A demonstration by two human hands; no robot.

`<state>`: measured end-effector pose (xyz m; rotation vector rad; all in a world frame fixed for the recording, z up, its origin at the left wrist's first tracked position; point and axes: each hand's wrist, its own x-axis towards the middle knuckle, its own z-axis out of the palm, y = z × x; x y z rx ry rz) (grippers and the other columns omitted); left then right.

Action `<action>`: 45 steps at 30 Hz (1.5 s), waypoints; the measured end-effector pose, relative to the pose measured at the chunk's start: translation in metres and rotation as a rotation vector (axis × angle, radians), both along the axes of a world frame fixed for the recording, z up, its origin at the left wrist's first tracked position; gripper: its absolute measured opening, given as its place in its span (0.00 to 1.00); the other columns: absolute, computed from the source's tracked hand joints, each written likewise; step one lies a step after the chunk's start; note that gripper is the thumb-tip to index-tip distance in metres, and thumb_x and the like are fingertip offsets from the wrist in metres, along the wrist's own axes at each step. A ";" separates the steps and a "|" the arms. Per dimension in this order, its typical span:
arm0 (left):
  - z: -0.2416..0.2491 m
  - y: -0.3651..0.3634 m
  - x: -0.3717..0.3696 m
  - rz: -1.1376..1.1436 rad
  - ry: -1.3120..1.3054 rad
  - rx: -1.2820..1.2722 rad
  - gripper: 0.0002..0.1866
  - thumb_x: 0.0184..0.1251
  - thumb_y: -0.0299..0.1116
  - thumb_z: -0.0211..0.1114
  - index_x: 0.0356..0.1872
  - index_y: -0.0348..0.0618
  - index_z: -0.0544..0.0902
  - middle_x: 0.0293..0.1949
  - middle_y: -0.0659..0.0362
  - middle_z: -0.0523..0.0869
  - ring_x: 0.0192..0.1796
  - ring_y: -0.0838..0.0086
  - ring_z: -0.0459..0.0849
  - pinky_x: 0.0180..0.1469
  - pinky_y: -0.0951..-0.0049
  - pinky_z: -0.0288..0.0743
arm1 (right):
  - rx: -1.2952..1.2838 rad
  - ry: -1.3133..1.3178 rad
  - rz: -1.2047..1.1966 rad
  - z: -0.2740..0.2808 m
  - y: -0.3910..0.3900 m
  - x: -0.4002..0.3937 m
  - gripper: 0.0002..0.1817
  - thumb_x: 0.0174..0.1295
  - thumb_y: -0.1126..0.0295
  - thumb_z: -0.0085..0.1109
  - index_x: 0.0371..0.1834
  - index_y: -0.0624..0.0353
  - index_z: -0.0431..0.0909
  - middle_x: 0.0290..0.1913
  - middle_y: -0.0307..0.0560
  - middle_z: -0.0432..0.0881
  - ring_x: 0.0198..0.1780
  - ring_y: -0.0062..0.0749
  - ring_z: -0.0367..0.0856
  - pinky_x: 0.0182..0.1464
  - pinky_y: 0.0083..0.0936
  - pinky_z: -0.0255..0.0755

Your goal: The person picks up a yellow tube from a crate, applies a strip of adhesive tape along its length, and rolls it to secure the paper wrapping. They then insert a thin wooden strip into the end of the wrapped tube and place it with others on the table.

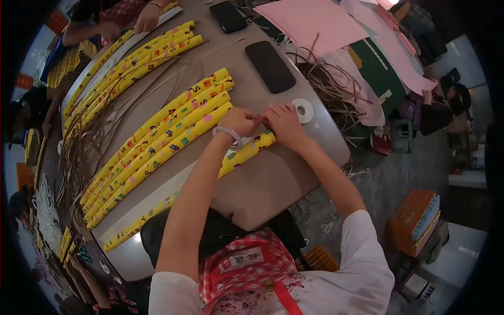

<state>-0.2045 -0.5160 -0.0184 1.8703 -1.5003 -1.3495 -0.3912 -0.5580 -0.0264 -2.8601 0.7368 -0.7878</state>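
My left hand (240,124) and my right hand (283,124) meet above the upper end of a yellow patterned paper tube (244,158). Fingers on both hands are closed in a pinch, their tips nearly touching. Whatever they hold is too small or hidden to make out. A pale strip lies along the tube, which passes beneath my left forearm. Just beyond my right hand is a roll of white tape (303,111). Several matching yellow tubes (173,131) lie side by side to the left of my left hand.
A black phone (270,66) lies ahead of my hands, another dark phone (228,16) farther back. Brown strips (336,86) hang over the right table edge. Pink sheets (310,23) lie at the back. Across the table, a co-worker's hand (147,19) rests by more yellow tubes (136,60).
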 end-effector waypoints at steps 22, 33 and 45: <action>0.011 -0.001 -0.008 0.014 -0.185 -0.110 0.13 0.55 0.39 0.64 0.34 0.39 0.87 0.28 0.51 0.86 0.30 0.66 0.85 0.39 0.70 0.77 | 0.035 0.001 0.068 0.015 0.005 -0.020 0.10 0.54 0.73 0.56 0.39 0.50 0.73 0.41 0.38 0.76 0.44 0.32 0.74 0.51 0.30 0.53; 0.022 0.004 -0.004 0.030 0.156 0.016 0.12 0.63 0.34 0.63 0.42 0.37 0.84 0.29 0.59 0.85 0.26 0.80 0.82 0.32 0.79 0.76 | 1.380 -0.817 -0.191 0.073 0.048 -0.060 0.18 0.62 0.72 0.58 0.53 0.64 0.69 0.36 0.39 0.79 0.40 0.20 0.76 0.43 0.20 0.70; 0.024 0.020 -0.013 -0.067 -0.204 -0.211 0.22 0.57 0.36 0.64 0.55 0.47 0.78 0.34 0.55 0.85 0.34 0.67 0.83 0.41 0.72 0.76 | 0.862 -0.168 -0.645 0.049 0.058 -0.158 0.09 0.60 0.68 0.60 0.39 0.62 0.80 0.30 0.43 0.79 0.30 0.25 0.75 0.38 0.21 0.70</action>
